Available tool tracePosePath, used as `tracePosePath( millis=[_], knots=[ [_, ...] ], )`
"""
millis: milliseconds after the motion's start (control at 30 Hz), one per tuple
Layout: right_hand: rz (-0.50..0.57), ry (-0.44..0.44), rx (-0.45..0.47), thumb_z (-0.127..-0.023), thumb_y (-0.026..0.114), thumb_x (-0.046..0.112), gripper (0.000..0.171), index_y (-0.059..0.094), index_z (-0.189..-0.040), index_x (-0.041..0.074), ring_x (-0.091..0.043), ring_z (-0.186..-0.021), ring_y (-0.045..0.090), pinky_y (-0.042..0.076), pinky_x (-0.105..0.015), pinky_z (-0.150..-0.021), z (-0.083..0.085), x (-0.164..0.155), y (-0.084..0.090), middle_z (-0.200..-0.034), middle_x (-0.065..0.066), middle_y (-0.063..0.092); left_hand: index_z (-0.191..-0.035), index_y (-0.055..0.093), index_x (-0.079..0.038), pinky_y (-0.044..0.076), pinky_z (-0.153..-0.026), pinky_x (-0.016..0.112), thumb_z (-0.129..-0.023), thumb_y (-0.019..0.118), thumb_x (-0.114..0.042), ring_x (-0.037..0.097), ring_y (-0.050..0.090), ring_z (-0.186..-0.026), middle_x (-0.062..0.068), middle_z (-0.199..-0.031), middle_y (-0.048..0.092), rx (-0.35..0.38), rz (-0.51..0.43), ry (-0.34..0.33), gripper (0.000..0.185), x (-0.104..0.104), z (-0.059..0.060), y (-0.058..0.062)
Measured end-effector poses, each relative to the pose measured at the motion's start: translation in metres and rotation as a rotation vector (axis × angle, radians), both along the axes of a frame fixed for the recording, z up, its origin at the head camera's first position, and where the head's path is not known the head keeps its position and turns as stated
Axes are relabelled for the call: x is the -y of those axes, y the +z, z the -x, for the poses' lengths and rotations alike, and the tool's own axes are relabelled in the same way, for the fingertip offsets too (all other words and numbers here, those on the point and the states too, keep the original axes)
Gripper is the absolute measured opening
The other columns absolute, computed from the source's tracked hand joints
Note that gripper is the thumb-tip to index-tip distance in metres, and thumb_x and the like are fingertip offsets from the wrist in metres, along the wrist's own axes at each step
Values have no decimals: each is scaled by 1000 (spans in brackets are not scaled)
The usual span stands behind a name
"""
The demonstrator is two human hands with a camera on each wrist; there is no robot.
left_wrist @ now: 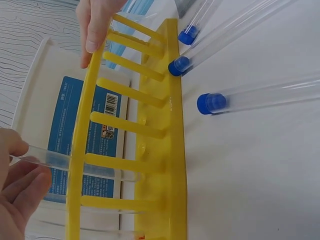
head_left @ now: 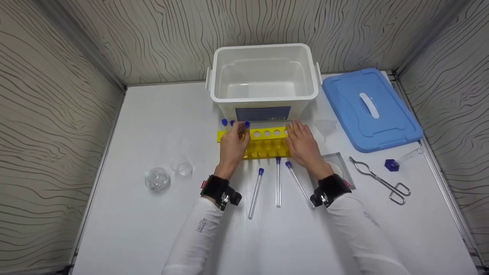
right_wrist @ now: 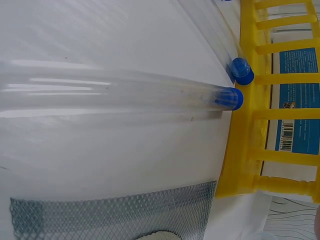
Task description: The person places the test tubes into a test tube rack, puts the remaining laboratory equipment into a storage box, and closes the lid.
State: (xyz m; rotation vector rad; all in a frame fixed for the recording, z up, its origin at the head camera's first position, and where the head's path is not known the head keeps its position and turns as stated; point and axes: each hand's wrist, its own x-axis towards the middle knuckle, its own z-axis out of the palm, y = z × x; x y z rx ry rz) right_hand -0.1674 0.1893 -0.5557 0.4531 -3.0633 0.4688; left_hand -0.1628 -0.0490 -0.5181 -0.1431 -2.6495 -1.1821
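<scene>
1. The left hand [head_left: 232,147] rested at the left end of the yellow rack [head_left: 267,133], with its fingers curled round a clear tube [left_wrist: 75,165] that passed through one of the rack's holes.
2. In the left wrist view, the thumb and fingertips [left_wrist: 22,190] pinched that tube just outside the rack's top bar, and the tube's body ran on between the yellow rungs.
3. The right hand [head_left: 303,145] lay on the right end of the rack, fingers fairly straight and close together, tips touching the top bar; they gripped nothing that the views showed.
4. The rack stood on the white table [head_left: 153,114] between the two hands, directly in front of a white bin [head_left: 264,76] with a blue label.
5. Blue caps [head_left: 235,123] of tubes already in the rack showed just beyond the left fingers.
6. Three capped tubes [head_left: 278,182] lay flat on the table behind the palms, between the wrists, with their blue caps pointing at the rack; two caps were touching or nearly touching its base.
7. Wire mesh [right_wrist: 110,212] lay under the right wrist.
8. Beyond the right fingers, well apart, lay a blue lid [head_left: 370,109], metal tongs [head_left: 382,179] and one more tube [head_left: 403,159].
9. Two small glass vessels [head_left: 168,173] stood well to the left of the left hand.
</scene>
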Motion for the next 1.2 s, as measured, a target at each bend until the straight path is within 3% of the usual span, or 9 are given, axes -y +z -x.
tracePosePath(
  millis=[200, 300, 567, 667, 1000, 1200],
  knots=[
    [-6, 22, -50, -105, 38, 28, 54, 39, -149, -3, -39, -149, 30, 20, -51, -126, 0, 0, 0, -158, -25, 34, -117, 63, -6, 61, -85, 31, -94, 65, -12, 23, 75, -98, 12, -107, 77, -34, 21, -2, 24, 0, 1, -4],
    [-16, 12, -29, -105, 37, 30, 56, 37, -150, -2, -38, -150, 29, 19, -51, -126, 0, 0, 1, -159, -24, 33, -116, 64, -6, 61, -85, 31, -94, 65, -13, 22, 75, -97, 12, -106, 77, -27, 23, 3, 24, 1, 1, -5],
    [-30, -2, 16, -105, 36, 33, 57, 34, -153, 0, -37, -152, 25, 16, -50, -127, 1, 2, 2, -162, -22, 29, -119, 69, -8, 61, -87, 30, -95, 65, -21, 20, 74, -100, 10, -113, 76, 78, 5, 36, 28, 3, -4, -2],
    [-25, 1, 7, -105, 36, 32, 57, 35, -152, 0, -37, -152, 25, 17, -50, -127, 0, 1, 2, -161, -22, 29, -120, 69, -8, 61, -85, 29, -95, 65, -21, 20, 74, -99, 10, -113, 76, 80, -6, 43, 29, 5, -7, 2],
    [-10, 2, -16, -105, 38, 30, 55, 37, -151, -1, -38, -151, 26, 18, -51, -127, 1, 0, 1, -160, -24, 31, -112, 73, -3, 61, -72, 25, -96, 62, -16, 18, 75, -79, 10, -94, 78, -161, -80, -27, 23, 23, -20, 21],
    [18, 10, -48, -105, 39, 28, 54, 40, -149, -2, -39, -149, 30, 19, -51, -126, 0, 0, -2, -158, -25, 34, -117, 69, -2, 62, -77, 27, -97, 61, -16, 19, 75, -84, 11, -99, 78, -275, -105, 22, 26, 43, -26, 20]
  ],
)
